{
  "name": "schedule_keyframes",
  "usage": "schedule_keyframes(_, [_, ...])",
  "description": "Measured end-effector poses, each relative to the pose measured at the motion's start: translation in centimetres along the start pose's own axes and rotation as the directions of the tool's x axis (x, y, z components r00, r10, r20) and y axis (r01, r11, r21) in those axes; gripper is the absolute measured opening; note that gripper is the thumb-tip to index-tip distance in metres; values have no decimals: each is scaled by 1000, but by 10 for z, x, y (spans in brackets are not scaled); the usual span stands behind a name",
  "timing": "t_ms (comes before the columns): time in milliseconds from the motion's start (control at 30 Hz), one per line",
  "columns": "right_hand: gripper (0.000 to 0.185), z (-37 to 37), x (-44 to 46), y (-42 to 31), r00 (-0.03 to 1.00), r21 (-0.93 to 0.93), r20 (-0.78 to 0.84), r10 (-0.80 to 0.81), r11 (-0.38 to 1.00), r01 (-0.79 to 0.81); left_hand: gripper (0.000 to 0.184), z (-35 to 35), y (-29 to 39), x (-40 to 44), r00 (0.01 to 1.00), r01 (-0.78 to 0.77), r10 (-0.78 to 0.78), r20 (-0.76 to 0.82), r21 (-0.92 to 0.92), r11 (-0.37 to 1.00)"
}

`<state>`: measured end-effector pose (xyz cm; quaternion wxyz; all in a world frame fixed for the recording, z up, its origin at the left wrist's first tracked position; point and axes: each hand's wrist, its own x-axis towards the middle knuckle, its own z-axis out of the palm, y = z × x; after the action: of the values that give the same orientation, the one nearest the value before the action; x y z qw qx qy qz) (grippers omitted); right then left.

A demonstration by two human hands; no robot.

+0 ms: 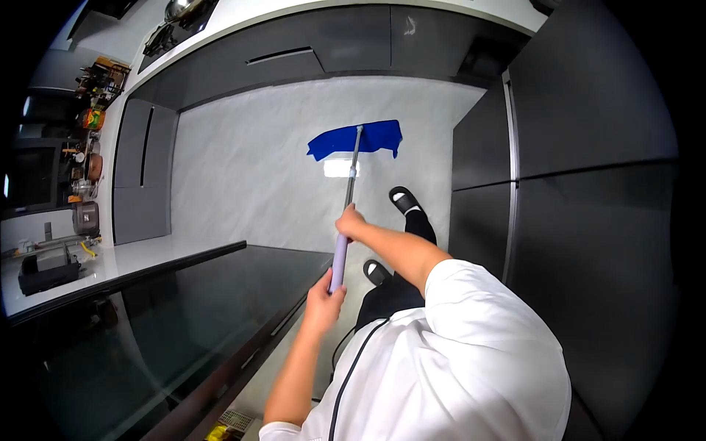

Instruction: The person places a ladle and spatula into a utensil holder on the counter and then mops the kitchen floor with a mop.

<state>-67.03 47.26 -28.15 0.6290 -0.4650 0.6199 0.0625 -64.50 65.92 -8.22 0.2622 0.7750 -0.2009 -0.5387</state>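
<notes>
A flat mop (354,151) with a wide blue cloth head lies on the pale floor ahead of me. Its grey metal pole runs back toward my body and ends in a light purple grip. My left hand (322,303) is closed around the lower end of that grip. Further up, where the grip meets the metal pole, my right hand (351,222) is wrapped round it. The cloth head is spread flat, with a ragged corner hanging at each side.
Dark grey cabinets (353,40) line the far side, and tall dark doors (588,95) stand at my right. A dark glass-topped panel (184,323) juts in at left. My slippered feet (403,198) are right of the pole. Kitchen items crowd the left counter (110,165).
</notes>
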Motion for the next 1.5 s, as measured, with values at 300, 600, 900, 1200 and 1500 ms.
schedule_keyframes(300, [74,-225,127,-80,981,-98,-193,1,995,-20,61,102,169,162,979,-160,158,126,8,987])
schedule_keyframes(600, [72,-431,196,-92,944,72,-306,124,992,-106,64,231,320,245,925,-330,284,252,164,930])
schedule_keyframes(900, [48,-526,235,-34,895,348,-377,239,932,-103,59,278,378,295,842,-450,269,467,332,829])
schedule_keyframes(1200, [81,-373,253,-93,939,654,-154,306,744,-135,51,140,343,310,971,-167,-12,238,717,677])
schedule_keyframes(1500, [94,-171,164,-146,974,274,32,223,935,-223,52,17,243,197,988,151,-136,-74,656,739])
